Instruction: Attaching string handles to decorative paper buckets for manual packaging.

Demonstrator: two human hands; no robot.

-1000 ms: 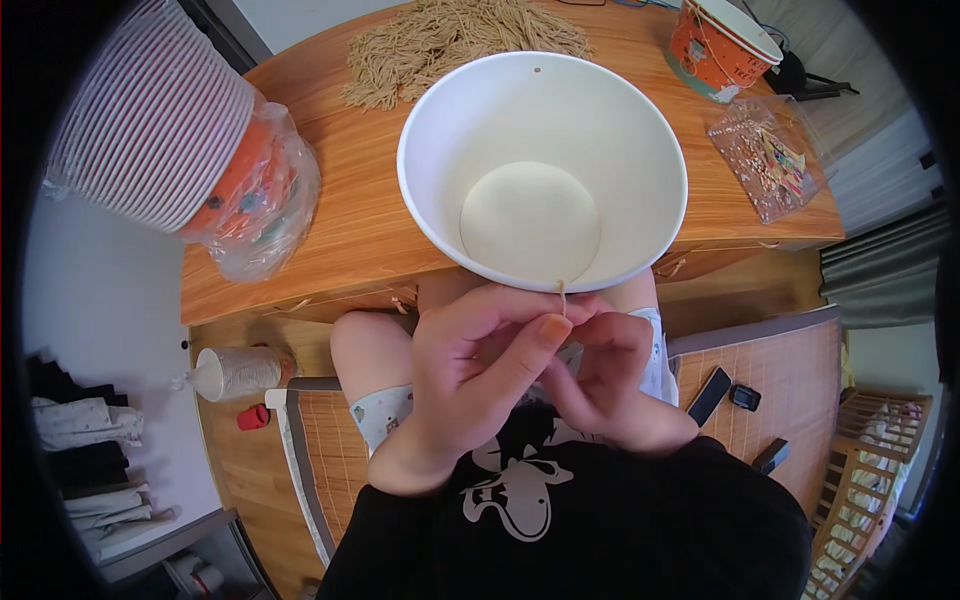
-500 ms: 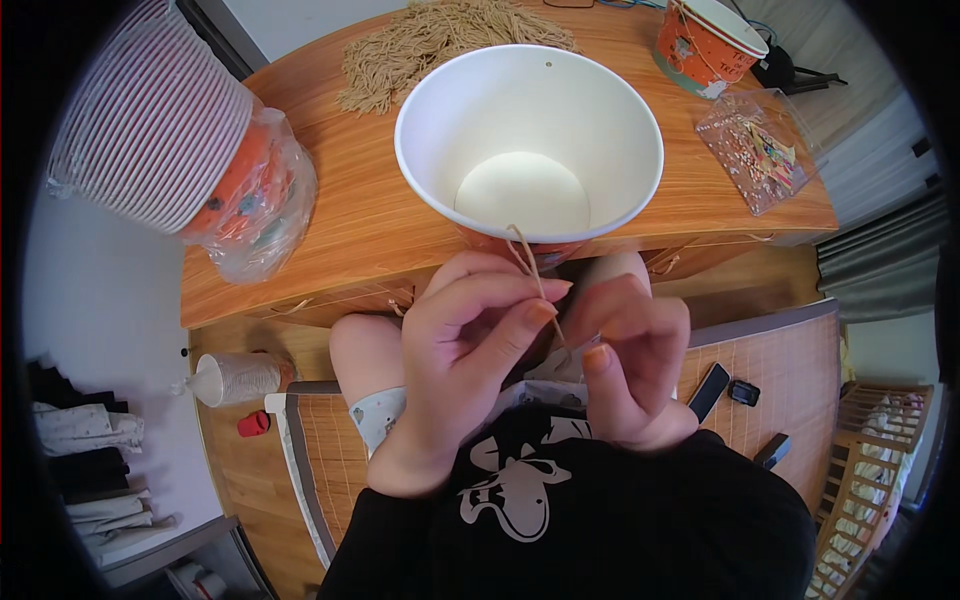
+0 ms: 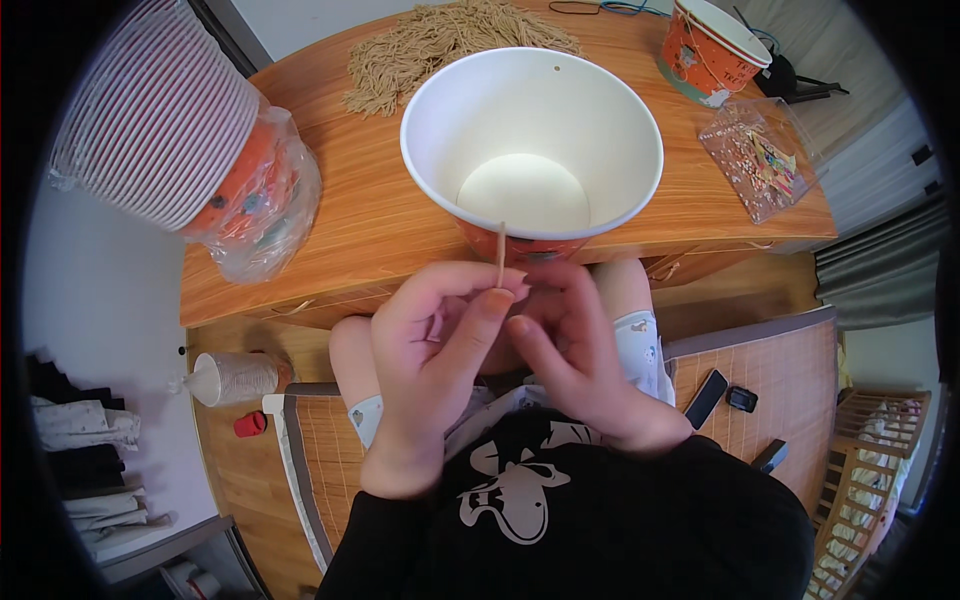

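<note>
A short tan cord (image 3: 501, 245) stands up from between the thumb and index finger of my left hand (image 3: 420, 345), which is pinched shut on it. My right hand (image 3: 585, 365) is close beside it, its fingers curved toward the left fingertips and partly blurred. Its thumb stays apart from the index finger, with nothing visible between them. Just beyond both hands, a large paper bucket (image 3: 535, 110), white inside and orange outside, stands at the desk's near edge. A small hole shows near its far rim.
Tan cords (image 3: 440, 50) lie heaped at the back of the desk (image 3: 350, 190). Wrapped stacked buckets (image 3: 160, 120) stand at left. An orange bucket with a cord handle (image 3: 710, 60) and a clear tray of small pieces (image 3: 760, 165) are at right. A phone (image 3: 706, 398) lies lower right.
Both hands have shifted slightly left and closer together. The cord, slanted and looped before, now points straight up from the left fingertips. The right hand has turned inward.
</note>
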